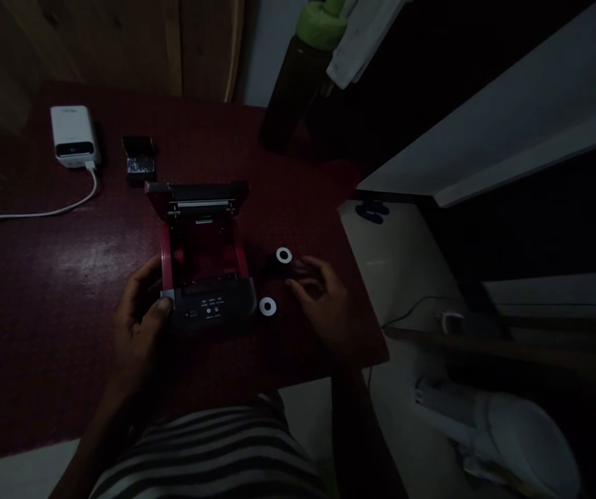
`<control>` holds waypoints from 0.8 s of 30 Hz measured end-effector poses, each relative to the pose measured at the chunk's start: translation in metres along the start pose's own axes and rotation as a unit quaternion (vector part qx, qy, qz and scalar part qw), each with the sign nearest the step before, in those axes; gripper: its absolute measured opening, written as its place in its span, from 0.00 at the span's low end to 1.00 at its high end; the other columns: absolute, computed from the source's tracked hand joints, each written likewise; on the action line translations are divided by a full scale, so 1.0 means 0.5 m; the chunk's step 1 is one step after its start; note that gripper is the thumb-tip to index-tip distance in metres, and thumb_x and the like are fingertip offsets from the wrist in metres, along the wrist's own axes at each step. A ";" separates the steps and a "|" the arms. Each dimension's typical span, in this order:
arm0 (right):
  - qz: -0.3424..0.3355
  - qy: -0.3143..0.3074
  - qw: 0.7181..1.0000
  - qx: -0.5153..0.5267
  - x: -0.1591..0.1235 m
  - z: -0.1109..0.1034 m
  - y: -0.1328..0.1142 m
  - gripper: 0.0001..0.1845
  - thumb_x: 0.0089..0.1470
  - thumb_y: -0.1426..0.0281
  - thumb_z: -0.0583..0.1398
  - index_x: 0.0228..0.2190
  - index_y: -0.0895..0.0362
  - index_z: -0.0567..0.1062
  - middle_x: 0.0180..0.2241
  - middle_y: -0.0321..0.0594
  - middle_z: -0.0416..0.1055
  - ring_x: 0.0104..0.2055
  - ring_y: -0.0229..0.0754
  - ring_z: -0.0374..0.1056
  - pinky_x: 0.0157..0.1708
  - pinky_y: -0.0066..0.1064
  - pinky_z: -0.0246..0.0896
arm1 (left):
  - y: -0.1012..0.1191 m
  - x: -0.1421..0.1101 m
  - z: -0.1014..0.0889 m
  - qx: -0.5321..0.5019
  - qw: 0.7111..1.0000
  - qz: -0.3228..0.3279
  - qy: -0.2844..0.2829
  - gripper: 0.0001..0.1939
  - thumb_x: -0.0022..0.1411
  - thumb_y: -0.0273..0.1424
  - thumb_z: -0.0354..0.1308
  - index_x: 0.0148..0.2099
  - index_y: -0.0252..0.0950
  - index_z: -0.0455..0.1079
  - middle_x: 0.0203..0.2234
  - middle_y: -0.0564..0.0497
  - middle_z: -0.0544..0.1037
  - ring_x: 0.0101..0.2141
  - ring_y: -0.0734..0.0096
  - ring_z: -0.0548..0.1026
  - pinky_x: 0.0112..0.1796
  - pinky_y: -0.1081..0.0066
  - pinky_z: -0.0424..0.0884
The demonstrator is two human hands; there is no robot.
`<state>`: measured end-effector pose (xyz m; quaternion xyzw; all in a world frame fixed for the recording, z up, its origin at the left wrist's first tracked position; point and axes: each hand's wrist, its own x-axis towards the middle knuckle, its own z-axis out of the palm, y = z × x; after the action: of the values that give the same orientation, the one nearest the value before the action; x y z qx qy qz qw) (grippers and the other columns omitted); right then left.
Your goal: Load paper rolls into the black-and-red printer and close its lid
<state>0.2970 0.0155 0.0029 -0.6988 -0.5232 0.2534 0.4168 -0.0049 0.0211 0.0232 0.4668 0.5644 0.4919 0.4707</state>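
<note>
A small black and red thermal printer [209,305] stands on the dark red table with its lid [199,197] raised, and its red inner bay looks bare. My left hand [141,312] grips the printer's left side, thumb on the front corner and fingers along the wall. To the right of the printer are two small paper rolls, one farther back [284,256] and one nearer [267,306], their white ends facing up. Beside the farther roll is my right hand [321,298], fingers curved and apart from the thumb, with nothing visible between them.
A white power bank [73,135] with a white cable [53,213] lies at the table's back left. Near it sits a small black object [139,159]. A dark bottle with a green cap [321,26] stands at the back. The table's right edge [363,277] is close to my right hand.
</note>
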 end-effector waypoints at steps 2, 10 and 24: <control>-0.006 -0.021 0.999 -0.027 -0.032 -0.020 -0.004 0.11 0.61 0.62 0.68 0.43 0.52 0.82 0.38 0.42 0.85 0.36 0.47 0.80 0.40 0.40 0.78 | 0.000 0.001 0.001 -0.001 1.000 0.005 0.004 0.27 0.71 0.44 0.65 0.70 0.48 0.75 0.68 0.49 0.77 0.70 0.42 0.72 0.57 0.55 0.81; -0.070 -0.087 0.994 -0.002 -0.086 0.047 -0.013 0.13 0.56 0.70 0.65 0.44 0.51 0.83 0.46 0.44 0.87 0.51 0.52 0.83 0.56 0.50 0.77 | -0.003 0.003 0.005 -0.016 1.000 0.017 0.004 0.26 0.71 0.41 0.65 0.69 0.46 0.75 0.66 0.48 0.79 0.64 0.50 0.77 0.59 0.58 0.78; -0.355 -0.258 0.874 -0.208 0.076 0.059 -0.275 0.16 0.66 0.80 0.60 0.51 0.55 0.80 0.49 0.48 0.83 0.52 0.53 0.77 0.56 0.48 0.74 | -0.011 0.004 0.004 -0.050 0.998 0.018 -0.016 0.28 0.72 0.43 0.64 0.70 0.42 0.72 0.66 0.45 0.78 0.65 0.51 0.77 0.64 0.54 0.74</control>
<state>0.2146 0.0753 0.1071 -0.4465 -0.8655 0.1454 0.1743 -0.0037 0.0228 0.0176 0.4604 0.5228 0.5208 0.4934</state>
